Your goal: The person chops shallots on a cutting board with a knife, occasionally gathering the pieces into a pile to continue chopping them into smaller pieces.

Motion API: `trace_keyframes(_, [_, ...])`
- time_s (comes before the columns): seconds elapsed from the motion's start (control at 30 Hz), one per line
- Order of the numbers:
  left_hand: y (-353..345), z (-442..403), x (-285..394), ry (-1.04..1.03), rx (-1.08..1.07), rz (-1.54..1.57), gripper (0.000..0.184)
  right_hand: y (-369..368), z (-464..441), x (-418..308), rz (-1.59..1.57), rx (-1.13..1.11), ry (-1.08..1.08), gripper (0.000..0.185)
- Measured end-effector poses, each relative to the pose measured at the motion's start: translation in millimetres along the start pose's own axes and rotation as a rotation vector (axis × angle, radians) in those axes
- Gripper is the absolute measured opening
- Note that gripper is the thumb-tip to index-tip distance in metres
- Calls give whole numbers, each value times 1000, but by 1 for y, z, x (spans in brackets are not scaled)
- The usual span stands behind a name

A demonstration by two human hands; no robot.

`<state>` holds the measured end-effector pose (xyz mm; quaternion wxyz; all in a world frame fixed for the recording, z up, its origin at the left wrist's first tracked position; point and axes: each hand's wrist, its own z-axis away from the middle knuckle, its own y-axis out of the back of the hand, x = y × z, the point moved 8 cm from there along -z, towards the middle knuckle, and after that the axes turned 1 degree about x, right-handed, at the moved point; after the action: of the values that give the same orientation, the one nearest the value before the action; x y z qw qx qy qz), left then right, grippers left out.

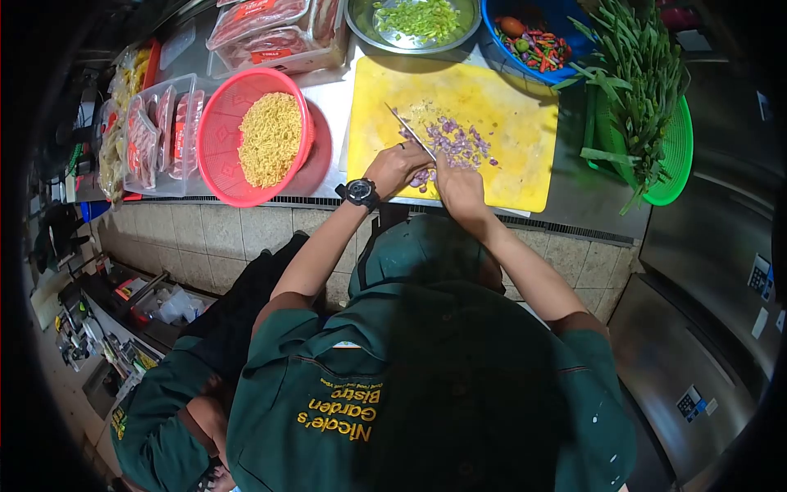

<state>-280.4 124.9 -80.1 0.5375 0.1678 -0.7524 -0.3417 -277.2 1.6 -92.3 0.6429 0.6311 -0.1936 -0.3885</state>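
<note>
My right hand [461, 190] is closed around the handle of a kitchen knife [407, 129]. The blade points away and to the left, low over a yellow cutting board [520, 131]. Chopped purple shallots [459, 146] are scattered over the middle of the board, with some pieces close to my fingers. On the near side of the blade, my left hand [395, 170], wearing a black wristwatch [359, 193], has its fingers bent and drawn together. Whatever lies beneath those fingers is hidden.
Dry noodles [272, 138] fill a red basket [215, 152] at left. Packed meat [179, 123] stands beyond it. Behind the board are cut greens [418, 20] in a metal bowl and chillies [541, 49] in a blue one. Leafy stalks [643, 90] lie at right. A co-worker [164, 418] is at lower left.
</note>
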Motion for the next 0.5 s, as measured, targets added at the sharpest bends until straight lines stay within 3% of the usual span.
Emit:
trace_keyframes(0.17, [3,-3,0,-8,6,-13,23,15,0,3,43,3,-19,37])
trace_keyframes(0.27, [-1,1,2,-21,-34,-26,24,13,13,2,12,-121,-36,36])
trace_keyframes(0.5, [4,-3,6,-28,-11,-48,18,3,4,1,55,-52,-49,39])
